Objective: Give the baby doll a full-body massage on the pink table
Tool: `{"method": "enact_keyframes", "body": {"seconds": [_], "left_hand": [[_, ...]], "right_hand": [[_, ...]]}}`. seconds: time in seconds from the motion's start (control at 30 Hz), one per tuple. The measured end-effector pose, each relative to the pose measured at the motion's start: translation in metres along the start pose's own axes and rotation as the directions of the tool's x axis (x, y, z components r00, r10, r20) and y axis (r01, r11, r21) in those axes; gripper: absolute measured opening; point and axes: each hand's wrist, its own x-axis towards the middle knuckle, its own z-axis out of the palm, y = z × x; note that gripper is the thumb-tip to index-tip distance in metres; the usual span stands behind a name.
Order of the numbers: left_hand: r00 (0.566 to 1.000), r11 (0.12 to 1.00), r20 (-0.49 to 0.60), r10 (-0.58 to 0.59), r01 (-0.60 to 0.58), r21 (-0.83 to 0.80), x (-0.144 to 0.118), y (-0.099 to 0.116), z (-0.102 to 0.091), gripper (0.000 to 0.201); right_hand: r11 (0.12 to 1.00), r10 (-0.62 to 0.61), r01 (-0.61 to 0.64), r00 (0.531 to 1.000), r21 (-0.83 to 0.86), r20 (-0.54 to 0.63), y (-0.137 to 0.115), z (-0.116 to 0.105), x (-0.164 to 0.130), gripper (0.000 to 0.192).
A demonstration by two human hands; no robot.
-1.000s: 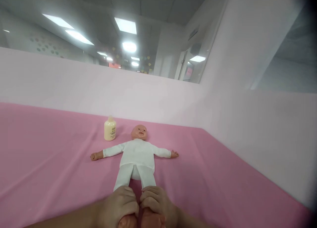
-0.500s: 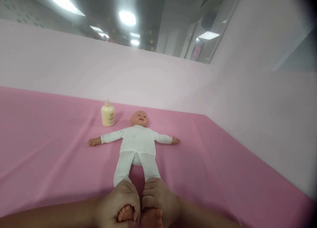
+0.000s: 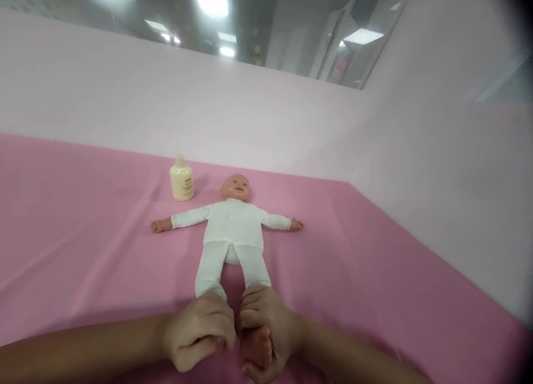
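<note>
A baby doll [image 3: 233, 223] in a white suit lies on its back with arms spread and feet toward me. My left hand [image 3: 202, 331] is closed round the lower end of the leg on the left, and that foot is hidden inside my fingers. Around the other ankle my right hand [image 3: 270, 325] is wrapped, its thumb under the sole. The bare foot [image 3: 257, 345] there shows between my fingers and thumb. Both hands are close together at the bottom of the view.
Beyond the doll's arm, a pale yellow pump bottle [image 3: 182, 183] stands upright. A pink cover [image 3: 95, 206] spreads over the surface and meets a white wall [image 3: 208, 111]. Higher up, a shiny pane [image 3: 287, 39] reflects ceiling lights.
My left hand has closed further over the doll's foot, so its toes no longer show. The view has tilted slightly down, so the doll and bottle sit higher in it.
</note>
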Motion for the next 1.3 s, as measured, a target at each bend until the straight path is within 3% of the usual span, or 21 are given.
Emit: {"method": "enact_keyframes", "body": {"seconds": [0.1, 0.2, 0.3, 0.43, 0.57, 0.77, 0.9, 1.0, 1.2, 1.3], "left_hand": [[0.994, 0.994, 0.059, 0.089, -0.093, 0.06, -0.005, -0.002, 0.001, 0.025], [0.992, 0.995, 0.087, 0.091, -0.094, 0.04, -0.008, -0.005, 0.002, 0.024], [0.991, 0.996, 0.102, 0.09, -0.093, 0.016, -0.008, -0.006, 0.005, 0.01], [0.994, 0.996, 0.067, 0.084, -0.083, -0.023, -0.004, -0.003, 0.009, 0.011], [0.994, 0.999, 0.108, 0.012, -0.007, -0.049, 0.0, 0.002, 0.007, 0.011], [0.974, 0.989, 0.201, -0.1, 0.119, -0.084, 0.002, 0.005, 0.002, 0.008], [0.95, 0.958, 0.244, -0.195, 0.238, -0.159, 0.001, 0.006, 0.001, 0.022], [0.932, 0.929, 0.284, -0.224, 0.292, -0.229, 0.002, 0.007, -0.001, 0.029], [0.899, 0.915, 0.35, -0.264, 0.349, -0.205, 0.007, 0.01, -0.006, 0.032], [0.887, 0.913, 0.358, -0.29, 0.369, -0.174, 0.008, 0.01, -0.008, 0.034]], "right_hand": [[0.999, -0.006, 0.006, 1.0, 0.051, -0.014, -0.005, -0.002, 0.003, 0.034], [0.997, -0.007, 0.013, 0.997, 0.071, -0.078, -0.01, -0.004, 0.004, 0.03], [0.997, -0.004, 0.013, 0.991, 0.07, -0.134, -0.011, -0.003, 0.003, 0.034], [0.999, 0.004, -0.002, 0.999, 0.054, -0.035, -0.004, 0.001, -0.004, 0.051], [0.998, 0.058, -0.06, 0.996, 0.018, 0.073, -0.002, 0.001, -0.008, 0.049], [0.997, 0.014, -0.018, 0.999, 0.08, 0.053, -0.012, -0.007, -0.001, 0.022], [0.995, -0.069, 0.064, 0.996, 0.081, 0.063, -0.013, -0.011, 0.003, 0.016], [0.996, -0.057, 0.053, 0.997, 0.067, 0.054, -0.013, -0.013, 0.004, 0.009], [0.992, -0.092, 0.077, 0.983, 0.096, 0.161, -0.013, -0.016, 0.003, 0.043], [0.994, -0.043, 0.017, 0.968, 0.105, 0.246, -0.016, -0.017, 0.004, 0.053]]}}
